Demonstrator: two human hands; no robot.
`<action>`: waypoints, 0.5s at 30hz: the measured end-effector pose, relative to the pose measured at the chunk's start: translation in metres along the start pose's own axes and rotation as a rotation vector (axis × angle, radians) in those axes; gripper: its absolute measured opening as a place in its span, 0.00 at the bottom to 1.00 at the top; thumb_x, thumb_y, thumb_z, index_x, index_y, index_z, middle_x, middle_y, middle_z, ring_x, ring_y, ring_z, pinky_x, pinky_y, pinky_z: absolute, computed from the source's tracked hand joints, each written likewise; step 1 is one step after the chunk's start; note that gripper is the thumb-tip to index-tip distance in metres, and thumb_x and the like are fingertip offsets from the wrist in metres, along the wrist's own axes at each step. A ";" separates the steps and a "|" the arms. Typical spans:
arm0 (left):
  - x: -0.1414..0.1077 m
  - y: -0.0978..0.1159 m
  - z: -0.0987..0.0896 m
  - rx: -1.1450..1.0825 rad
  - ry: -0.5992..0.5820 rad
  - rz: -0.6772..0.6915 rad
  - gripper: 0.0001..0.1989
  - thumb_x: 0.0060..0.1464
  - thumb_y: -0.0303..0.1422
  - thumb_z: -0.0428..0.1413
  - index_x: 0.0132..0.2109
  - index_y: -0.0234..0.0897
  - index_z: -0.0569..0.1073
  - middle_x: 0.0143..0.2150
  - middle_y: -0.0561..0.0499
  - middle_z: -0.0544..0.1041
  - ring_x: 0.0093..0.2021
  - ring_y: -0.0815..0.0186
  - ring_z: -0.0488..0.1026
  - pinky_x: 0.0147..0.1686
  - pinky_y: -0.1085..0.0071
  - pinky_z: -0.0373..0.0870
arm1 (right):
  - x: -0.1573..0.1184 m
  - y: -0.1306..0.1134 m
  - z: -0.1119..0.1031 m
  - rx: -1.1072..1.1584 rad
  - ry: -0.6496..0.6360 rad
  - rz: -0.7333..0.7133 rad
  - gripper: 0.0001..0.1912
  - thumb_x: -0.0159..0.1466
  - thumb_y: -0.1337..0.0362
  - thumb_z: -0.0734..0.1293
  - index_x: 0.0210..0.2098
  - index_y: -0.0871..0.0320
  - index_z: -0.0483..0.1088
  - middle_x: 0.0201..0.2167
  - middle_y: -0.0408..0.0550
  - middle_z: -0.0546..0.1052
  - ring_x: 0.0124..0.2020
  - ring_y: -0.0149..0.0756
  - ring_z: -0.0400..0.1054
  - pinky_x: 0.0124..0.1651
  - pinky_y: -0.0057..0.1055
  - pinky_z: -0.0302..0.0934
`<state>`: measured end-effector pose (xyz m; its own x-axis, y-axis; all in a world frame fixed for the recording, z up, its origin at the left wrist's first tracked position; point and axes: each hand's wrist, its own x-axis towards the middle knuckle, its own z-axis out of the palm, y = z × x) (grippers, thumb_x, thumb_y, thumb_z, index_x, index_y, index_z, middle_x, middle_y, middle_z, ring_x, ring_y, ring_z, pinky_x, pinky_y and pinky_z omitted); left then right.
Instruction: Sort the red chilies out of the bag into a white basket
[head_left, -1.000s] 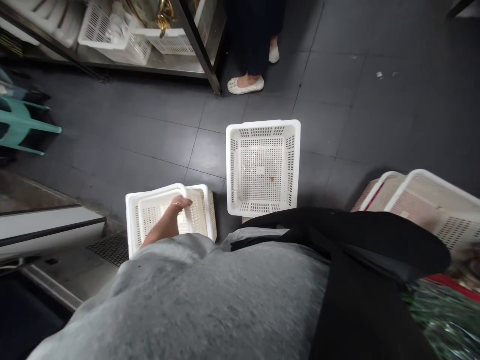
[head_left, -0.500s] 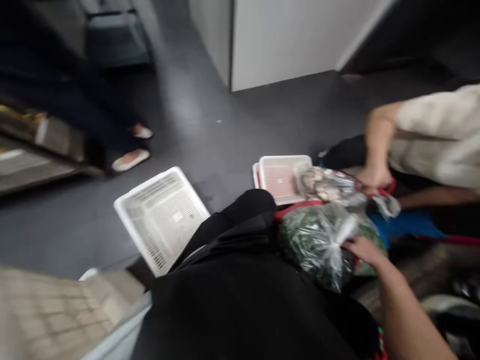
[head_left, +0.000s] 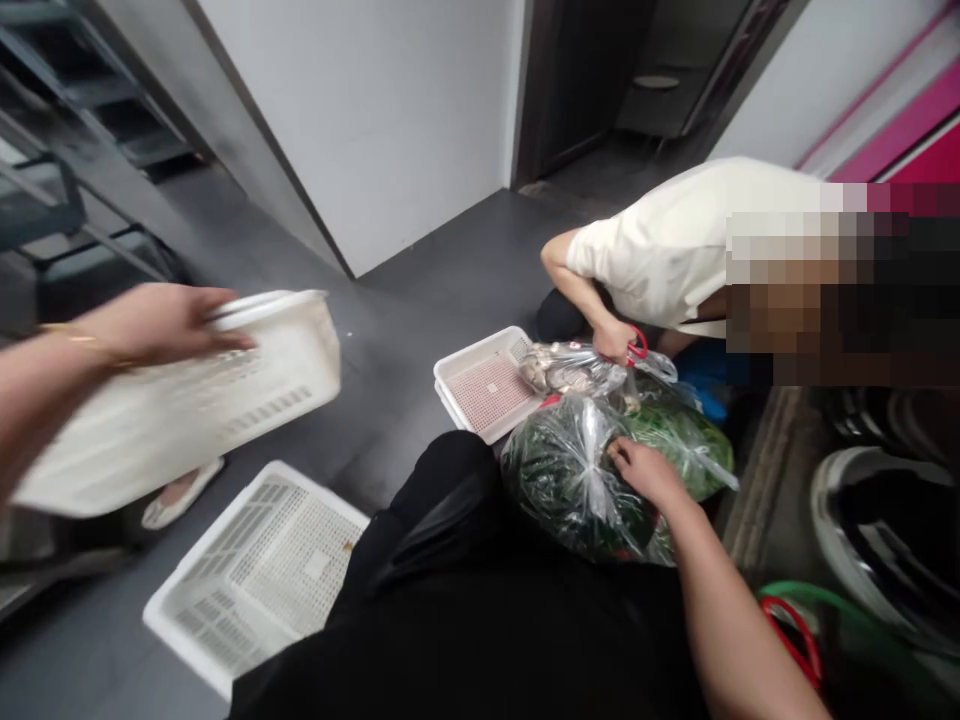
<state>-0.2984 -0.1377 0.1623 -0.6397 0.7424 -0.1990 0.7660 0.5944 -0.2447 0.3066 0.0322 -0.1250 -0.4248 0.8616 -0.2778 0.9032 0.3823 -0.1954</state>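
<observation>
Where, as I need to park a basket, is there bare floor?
Bare floor lies between the white wall and the farther floor basket; a smaller patch between that and the nearer floor basket. Crowded around the bagged greens, with the right hand and co-worker's hand close.

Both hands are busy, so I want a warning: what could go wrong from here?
The raised basket, held only by the left hand at its edge, could slip or tip.
The clear bag of greens might tear if the right hand, at its gathered neck, pulls hard.
The co-worker's hand, with a red-handled item, is close by and could bump the right hand.
</observation>
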 end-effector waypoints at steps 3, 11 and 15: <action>0.054 0.075 -0.015 0.129 0.108 0.187 0.25 0.58 0.45 0.53 0.55 0.30 0.66 0.41 0.55 0.72 0.51 0.57 0.69 0.49 0.66 0.59 | -0.008 -0.009 0.008 0.000 0.073 0.080 0.13 0.69 0.61 0.56 0.41 0.55 0.71 0.40 0.51 0.78 0.35 0.40 0.72 0.35 0.31 0.56; 0.242 0.247 0.061 0.070 0.193 0.552 0.19 0.57 0.43 0.54 0.50 0.37 0.69 0.42 0.41 0.77 0.43 0.55 0.74 0.43 0.66 0.64 | -0.009 -0.003 0.050 0.112 0.356 0.077 0.14 0.67 0.59 0.54 0.36 0.52 0.71 0.36 0.48 0.79 0.34 0.41 0.76 0.33 0.33 0.67; 0.312 0.299 0.116 0.111 0.206 0.847 0.10 0.56 0.34 0.54 0.45 0.36 0.73 0.42 0.40 0.77 0.46 0.53 0.72 0.48 0.61 0.62 | -0.003 0.005 0.062 0.067 0.570 -0.031 0.16 0.67 0.56 0.55 0.36 0.56 0.71 0.31 0.48 0.80 0.31 0.39 0.76 0.33 0.30 0.69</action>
<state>-0.2764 0.2360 -0.0831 0.1730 0.9677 -0.1831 0.9606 -0.2069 -0.1857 0.3081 0.0109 -0.1836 -0.3336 0.9011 0.2768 0.8770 0.4044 -0.2594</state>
